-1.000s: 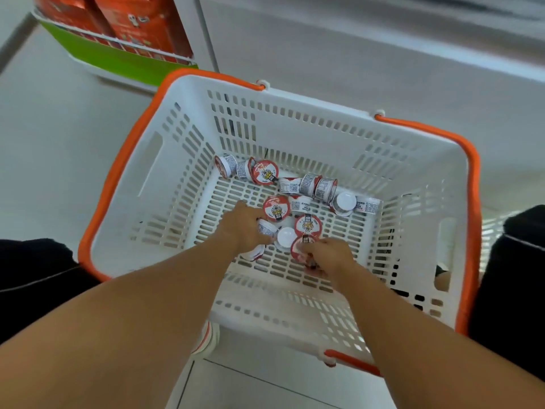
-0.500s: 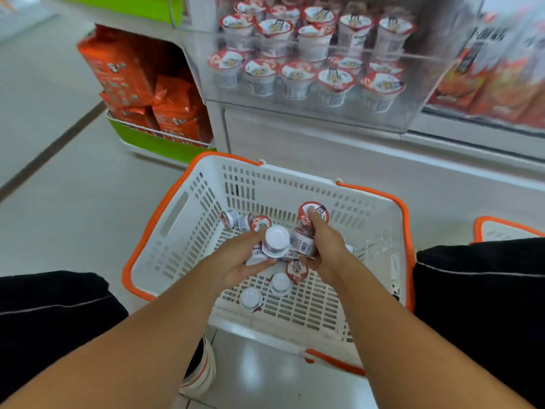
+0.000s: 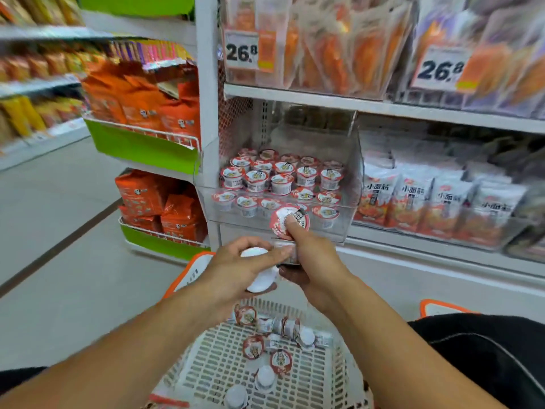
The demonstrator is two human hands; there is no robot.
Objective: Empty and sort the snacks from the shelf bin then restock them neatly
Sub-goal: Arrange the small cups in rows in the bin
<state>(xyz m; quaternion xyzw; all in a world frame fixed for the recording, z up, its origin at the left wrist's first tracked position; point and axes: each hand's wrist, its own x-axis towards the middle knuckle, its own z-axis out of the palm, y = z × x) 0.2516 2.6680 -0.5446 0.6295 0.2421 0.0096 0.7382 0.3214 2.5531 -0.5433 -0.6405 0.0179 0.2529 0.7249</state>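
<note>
Both hands were raised together in front of the shelving. Largest in view, the white metal store shelving (image 3: 383,106) carried a clear plastic shelf bin (image 3: 352,184) at mid height, just beyond the hands and slightly to the right, its rows of small red-lidded snack cups (image 3: 281,180) standing upright. Nearer, below the forearms, sat the white slotted plastic basket with orange rim (image 3: 194,268), with about ten loose cups (image 3: 267,349) lying tumbled on its floor.

Gripping a few cups, the right hand (image 3: 312,261) had its fingers curled round them, and the topmost cup (image 3: 290,221) faced the camera lid-first, directly before the bin's front wall. Beside it and touching it, the left hand (image 3: 239,268) curled round a white-bottomed cup (image 3: 259,270).

The bin's open top lay above and beyond the right hand, the nearer of the two, so I judged the cups must rise over the front wall and be turned upright before being set down.
</note>
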